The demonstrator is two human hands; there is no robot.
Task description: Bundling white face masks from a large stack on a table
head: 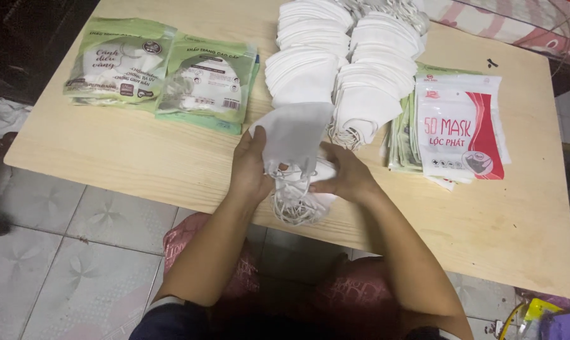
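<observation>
- Far left of the surface (140, 164): two green printed packets (162, 72) lie side by side, flat, well apart from my hands.
- My left hand (252, 169) sits at the near edge of the surface, its grip clamped on the left side of a small bundle of white masks (296, 135), thumb on top, fingers hidden underneath.
- The bundle stands up from my hands, its top flap tilted toward the stacks behind; the ear loops (292, 204) hang in a loose tangle below, over the surface edge.
- Behind the bundle: two long rows of stacked white masks (341, 56), overlapping like shingles, running away from me. The bundle's top edge looks to touch the near end of the left row; I cannot tell for certain.
- My right hand (346, 176) closes its grip on the bundle's lower right corner, fingers curled round; what the fingertips press is hidden.
- To do this well, I judge: keep both grips firm and level so the edges stay squared, gather the dangling loops before they snag, and keep the bundle clear of the rows so it does not knock them.
- Right: a pile of flat red-and-white bags (464, 129) over greenish ones, just beside the right row.
- Far right: bare wood.
</observation>
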